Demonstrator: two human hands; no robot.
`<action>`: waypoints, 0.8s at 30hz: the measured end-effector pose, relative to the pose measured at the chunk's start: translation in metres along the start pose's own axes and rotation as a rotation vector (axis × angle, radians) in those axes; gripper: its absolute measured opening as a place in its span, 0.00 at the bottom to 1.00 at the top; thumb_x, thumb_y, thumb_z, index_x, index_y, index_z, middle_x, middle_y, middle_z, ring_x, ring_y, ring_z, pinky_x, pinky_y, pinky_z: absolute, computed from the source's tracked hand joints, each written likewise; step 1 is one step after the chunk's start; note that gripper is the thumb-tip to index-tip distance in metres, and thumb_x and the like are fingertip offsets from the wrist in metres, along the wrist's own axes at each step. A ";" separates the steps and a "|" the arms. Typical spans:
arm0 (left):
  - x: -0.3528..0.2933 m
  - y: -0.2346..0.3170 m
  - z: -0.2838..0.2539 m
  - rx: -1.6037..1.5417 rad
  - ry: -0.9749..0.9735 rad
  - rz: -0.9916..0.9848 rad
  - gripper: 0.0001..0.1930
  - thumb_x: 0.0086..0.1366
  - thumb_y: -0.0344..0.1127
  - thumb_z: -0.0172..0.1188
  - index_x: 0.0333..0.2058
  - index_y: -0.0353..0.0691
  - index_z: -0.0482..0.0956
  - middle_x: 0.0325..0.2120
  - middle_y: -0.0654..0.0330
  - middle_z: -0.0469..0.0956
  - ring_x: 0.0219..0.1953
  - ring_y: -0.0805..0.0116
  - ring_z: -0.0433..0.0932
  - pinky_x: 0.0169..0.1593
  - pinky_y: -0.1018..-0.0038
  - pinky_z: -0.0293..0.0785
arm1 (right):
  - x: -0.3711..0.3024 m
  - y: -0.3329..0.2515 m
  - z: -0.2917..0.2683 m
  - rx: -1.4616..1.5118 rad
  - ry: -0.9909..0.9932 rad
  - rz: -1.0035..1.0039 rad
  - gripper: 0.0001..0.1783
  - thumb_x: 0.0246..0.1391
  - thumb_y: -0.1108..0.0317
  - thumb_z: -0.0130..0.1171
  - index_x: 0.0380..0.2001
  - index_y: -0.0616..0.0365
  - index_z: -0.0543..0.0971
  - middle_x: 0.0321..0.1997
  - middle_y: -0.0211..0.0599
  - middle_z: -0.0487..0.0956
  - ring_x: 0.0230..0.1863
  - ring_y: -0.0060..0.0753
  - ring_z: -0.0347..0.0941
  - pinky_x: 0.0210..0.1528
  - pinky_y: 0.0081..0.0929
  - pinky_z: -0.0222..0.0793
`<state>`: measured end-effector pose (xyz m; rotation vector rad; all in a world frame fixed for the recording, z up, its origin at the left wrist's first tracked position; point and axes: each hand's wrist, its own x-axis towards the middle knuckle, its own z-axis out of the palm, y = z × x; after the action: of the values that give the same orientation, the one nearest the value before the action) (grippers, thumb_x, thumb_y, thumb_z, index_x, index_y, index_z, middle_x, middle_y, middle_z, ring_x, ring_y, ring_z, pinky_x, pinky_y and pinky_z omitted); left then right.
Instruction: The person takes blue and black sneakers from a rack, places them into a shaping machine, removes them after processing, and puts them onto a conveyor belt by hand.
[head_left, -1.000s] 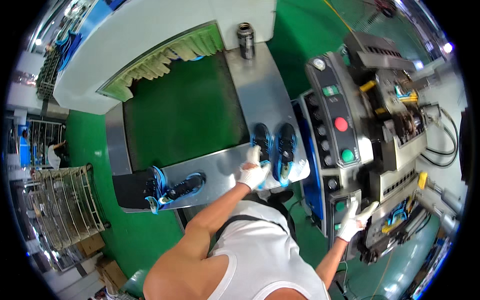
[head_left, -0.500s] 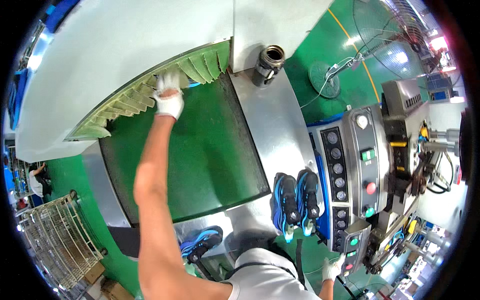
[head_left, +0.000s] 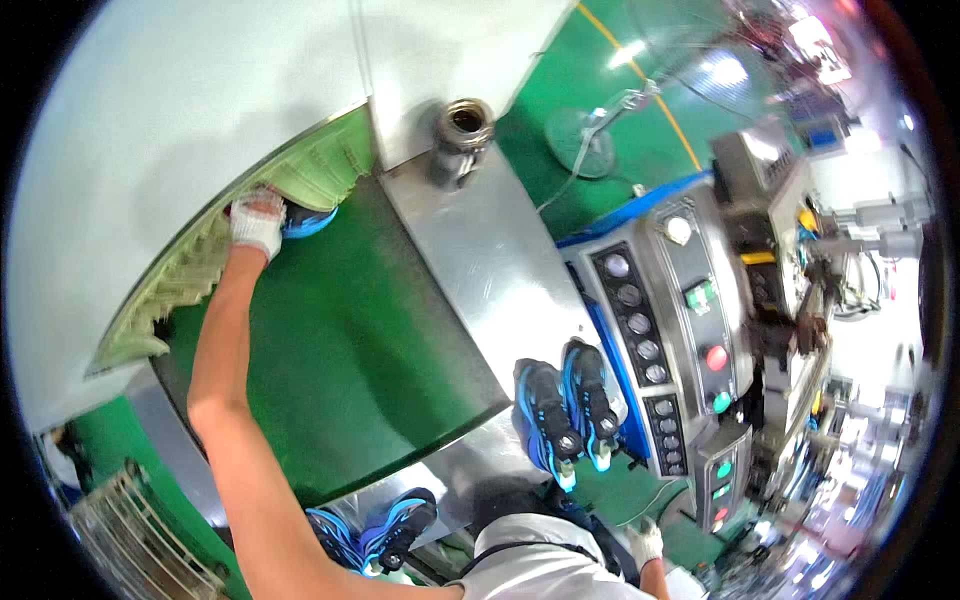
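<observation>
My left hand, in a white glove, reaches to the green strip curtain of a pale machine. Its fingers are closed on a black and blue shoe at the curtain's lower edge; part of the shoe is hidden by the hand and strips. Beneath lies a green conveyor belt. My right hand, also gloved, hangs low at my right side, below a small button box. It looks empty with its fingers apart, though it is small and blurred.
On the metal ledge to the right stand a pair of black and blue shoes and a dark metal flask. More shoes sit at the near left. A control panel with gauges, a fan and a wire rack surround the spot.
The view has swung, so the scene sits further left. My left hand has come slightly nearer, and more of the shoe shows beside it. My right hand has dropped away from the button box.
</observation>
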<state>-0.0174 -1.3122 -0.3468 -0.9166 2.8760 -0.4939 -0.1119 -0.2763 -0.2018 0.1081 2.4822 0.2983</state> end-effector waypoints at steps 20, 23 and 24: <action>-0.226 0.351 -0.446 -1.549 -0.530 0.519 0.38 0.45 0.44 0.78 0.54 0.33 0.77 0.45 0.55 0.83 0.49 0.59 0.82 0.54 0.64 0.76 | 0.035 -0.211 -0.145 1.875 -1.498 -0.755 0.33 0.65 0.50 0.61 0.65 0.60 0.70 0.64 0.50 0.75 0.61 0.45 0.76 0.62 0.44 0.73; -0.180 0.411 -0.518 -1.441 -0.204 0.723 0.32 0.52 0.38 0.72 0.56 0.34 0.76 0.51 0.52 0.79 0.54 0.55 0.78 0.59 0.63 0.73 | 0.007 -0.203 -0.201 1.984 -1.758 -1.083 0.33 0.62 0.53 0.65 0.65 0.58 0.71 0.64 0.50 0.75 0.61 0.46 0.76 0.63 0.51 0.73; -0.161 0.433 -0.541 -1.389 -0.103 0.773 0.31 0.54 0.36 0.70 0.57 0.34 0.75 0.53 0.51 0.78 0.56 0.53 0.77 0.60 0.63 0.72 | 0.020 -0.190 -0.210 2.013 -1.805 -1.015 0.33 0.62 0.54 0.66 0.65 0.58 0.71 0.64 0.48 0.75 0.61 0.45 0.76 0.63 0.52 0.73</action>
<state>-0.2185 -0.7362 0.0188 0.2713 2.8056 1.6348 -0.2551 -0.4975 -0.0958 -0.0820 0.0387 -1.7640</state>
